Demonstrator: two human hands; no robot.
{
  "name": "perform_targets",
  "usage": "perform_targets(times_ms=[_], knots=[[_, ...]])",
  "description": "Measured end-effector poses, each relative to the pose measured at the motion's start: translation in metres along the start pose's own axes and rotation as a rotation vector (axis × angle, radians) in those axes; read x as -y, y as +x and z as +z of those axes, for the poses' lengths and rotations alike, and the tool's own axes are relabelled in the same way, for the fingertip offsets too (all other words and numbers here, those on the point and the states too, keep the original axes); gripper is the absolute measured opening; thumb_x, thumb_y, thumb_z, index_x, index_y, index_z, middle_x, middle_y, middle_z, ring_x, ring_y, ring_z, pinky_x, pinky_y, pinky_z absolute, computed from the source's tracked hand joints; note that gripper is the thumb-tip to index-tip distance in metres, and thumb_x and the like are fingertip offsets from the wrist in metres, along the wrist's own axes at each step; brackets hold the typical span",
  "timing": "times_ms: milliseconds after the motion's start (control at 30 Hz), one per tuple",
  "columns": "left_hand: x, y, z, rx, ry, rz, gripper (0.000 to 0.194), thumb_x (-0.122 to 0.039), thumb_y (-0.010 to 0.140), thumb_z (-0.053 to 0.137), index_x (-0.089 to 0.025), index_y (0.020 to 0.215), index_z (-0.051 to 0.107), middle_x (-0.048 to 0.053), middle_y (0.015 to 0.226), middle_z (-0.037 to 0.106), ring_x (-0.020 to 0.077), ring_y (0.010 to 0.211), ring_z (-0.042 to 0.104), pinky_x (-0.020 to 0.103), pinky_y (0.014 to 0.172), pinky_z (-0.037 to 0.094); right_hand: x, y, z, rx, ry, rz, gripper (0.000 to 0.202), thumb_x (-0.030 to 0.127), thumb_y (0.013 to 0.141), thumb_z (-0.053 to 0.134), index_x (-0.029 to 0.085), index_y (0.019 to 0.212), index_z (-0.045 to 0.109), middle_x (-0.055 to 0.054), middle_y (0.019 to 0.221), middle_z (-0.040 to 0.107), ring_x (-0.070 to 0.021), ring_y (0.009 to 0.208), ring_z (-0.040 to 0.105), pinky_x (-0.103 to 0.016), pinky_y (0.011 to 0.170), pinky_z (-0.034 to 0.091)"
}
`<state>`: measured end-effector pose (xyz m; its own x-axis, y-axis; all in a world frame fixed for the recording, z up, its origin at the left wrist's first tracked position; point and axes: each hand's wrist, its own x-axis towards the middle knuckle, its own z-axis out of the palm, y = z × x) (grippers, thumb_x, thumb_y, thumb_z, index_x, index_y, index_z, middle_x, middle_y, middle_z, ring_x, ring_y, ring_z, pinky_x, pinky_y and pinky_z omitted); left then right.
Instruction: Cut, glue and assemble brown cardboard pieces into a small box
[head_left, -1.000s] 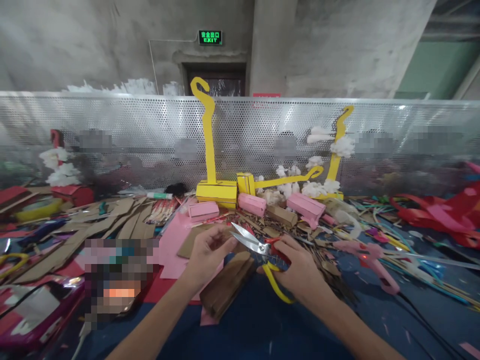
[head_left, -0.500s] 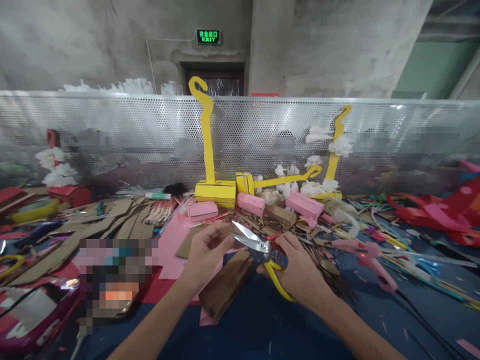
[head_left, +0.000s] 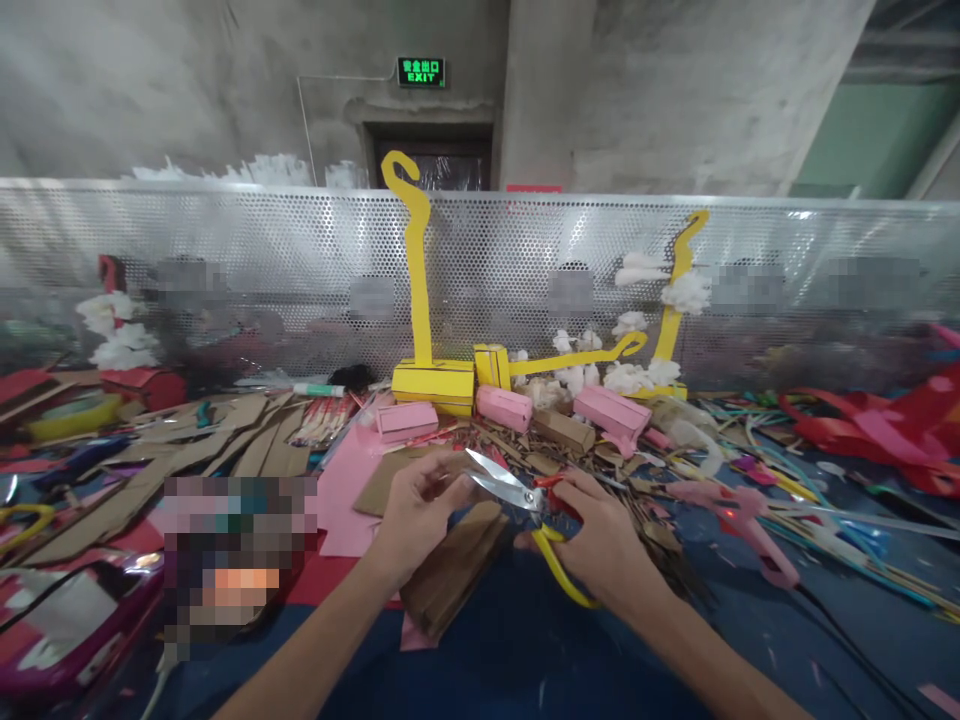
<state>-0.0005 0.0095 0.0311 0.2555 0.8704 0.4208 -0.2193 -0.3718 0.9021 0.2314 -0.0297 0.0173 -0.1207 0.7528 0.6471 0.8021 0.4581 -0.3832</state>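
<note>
My right hand [head_left: 596, 525] is wrapped round the handles of a pair of scissors [head_left: 534, 500], one loop red and one yellow. Their blades point left and look nearly closed, the tips beside my left fingers. My left hand [head_left: 421, 510] is closed in a pinch at those tips; whatever it grips is hidden or too small to make out. Beneath both hands a folded brown cardboard piece [head_left: 454, 575] lies aslant on the blue table. Pink sheet [head_left: 349, 500] and a flat brown cardboard piece lie behind my left hand.
A pink glue gun [head_left: 746, 515] with a black cord lies at the right. Yellow hooked figures [head_left: 431, 385] and small pink boxes [head_left: 405, 422] stand at the back, before a perforated metal screen [head_left: 300, 270]. Cardboard strips [head_left: 172, 460] cover the left; red ribbons [head_left: 885, 420] lie far right.
The scissor blades, slightly apart before, have come together. Both hands stay in nearly the same place; the whole view has shifted slightly.
</note>
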Motion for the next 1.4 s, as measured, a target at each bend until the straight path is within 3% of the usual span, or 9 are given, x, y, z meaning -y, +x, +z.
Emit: perform_targets(times_ms=[133, 300, 467, 833, 1000, 1200, 1400], knots=[[0.001, -0.004, 0.003, 0.026, 0.113, 0.017, 0.022, -0.035, 0.089, 0.071, -0.018, 0.103, 0.071, 0.005, 0.094, 0.075, 0.0170, 0.084, 0.069, 0.026, 0.075, 0.055, 0.003, 0.002, -0.002, 0.034, 0.013, 0.005, 0.033, 0.034, 0.081, 0.074, 0.022, 0.065, 0.048, -0.004, 0.079, 0.059, -0.0192, 0.067, 0.056, -0.030, 0.060, 0.044], [0.008, -0.002, 0.000, -0.009, 0.104, 0.054, 0.027, -0.035, 0.089, 0.072, -0.017, 0.109, 0.070, 0.007, 0.098, 0.076, 0.0202, 0.087, 0.070, 0.031, 0.079, 0.057, 0.005, 0.002, -0.004, 0.005, -0.077, 0.037, 0.027, 0.037, 0.078, 0.078, 0.022, 0.079, 0.055, -0.007, 0.093, 0.060, -0.0255, 0.085, 0.060, -0.036, 0.076, 0.049], [0.005, 0.002, -0.004, 0.014, 0.089, 0.065, 0.025, -0.032, 0.088, 0.072, -0.018, 0.109, 0.070, 0.008, 0.104, 0.075, 0.0220, 0.091, 0.071, 0.032, 0.079, 0.058, 0.011, -0.001, -0.006, 0.058, -0.113, 0.043, 0.030, 0.039, 0.080, 0.077, 0.022, 0.092, 0.056, -0.010, 0.103, 0.059, -0.0305, 0.098, 0.059, -0.043, 0.085, 0.050], [-0.002, -0.001, -0.003, 0.103, 0.138, 0.068, 0.023, -0.033, 0.090, 0.070, -0.016, 0.105, 0.070, 0.008, 0.098, 0.076, 0.0211, 0.089, 0.070, 0.032, 0.082, 0.056, 0.006, 0.001, -0.001, 0.048, 0.025, 0.015, 0.034, 0.033, 0.078, 0.078, 0.023, 0.069, 0.047, -0.004, 0.084, 0.057, -0.0214, 0.073, 0.056, -0.034, 0.066, 0.047], [-0.002, -0.001, -0.002, 0.090, 0.181, 0.077, 0.020, -0.033, 0.091, 0.069, -0.016, 0.101, 0.070, 0.006, 0.088, 0.074, 0.0191, 0.082, 0.069, 0.033, 0.081, 0.056, 0.002, 0.002, -0.002, 0.018, 0.011, 0.038, 0.031, 0.027, 0.076, 0.076, 0.023, 0.064, 0.048, -0.003, 0.079, 0.058, -0.0209, 0.071, 0.057, -0.031, 0.063, 0.044], [-0.008, 0.000, -0.002, 0.083, 0.163, 0.093, 0.020, -0.032, 0.089, 0.070, -0.017, 0.103, 0.070, 0.006, 0.091, 0.074, 0.0193, 0.085, 0.068, 0.031, 0.080, 0.055, 0.007, 0.000, -0.006, 0.068, -0.035, 0.013, 0.024, 0.032, 0.079, 0.078, 0.021, 0.083, 0.056, -0.007, 0.094, 0.059, -0.0257, 0.088, 0.060, -0.037, 0.078, 0.050], [-0.016, 0.001, -0.003, 0.128, 0.135, 0.104, 0.016, -0.029, 0.087, 0.073, -0.016, 0.097, 0.071, 0.005, 0.089, 0.073, 0.0180, 0.083, 0.068, 0.028, 0.076, 0.053, 0.013, 0.000, -0.008, 0.120, -0.024, -0.038, 0.033, 0.040, 0.079, 0.081, 0.022, 0.082, 0.053, -0.006, 0.094, 0.059, -0.0236, 0.084, 0.059, -0.035, 0.076, 0.051]])
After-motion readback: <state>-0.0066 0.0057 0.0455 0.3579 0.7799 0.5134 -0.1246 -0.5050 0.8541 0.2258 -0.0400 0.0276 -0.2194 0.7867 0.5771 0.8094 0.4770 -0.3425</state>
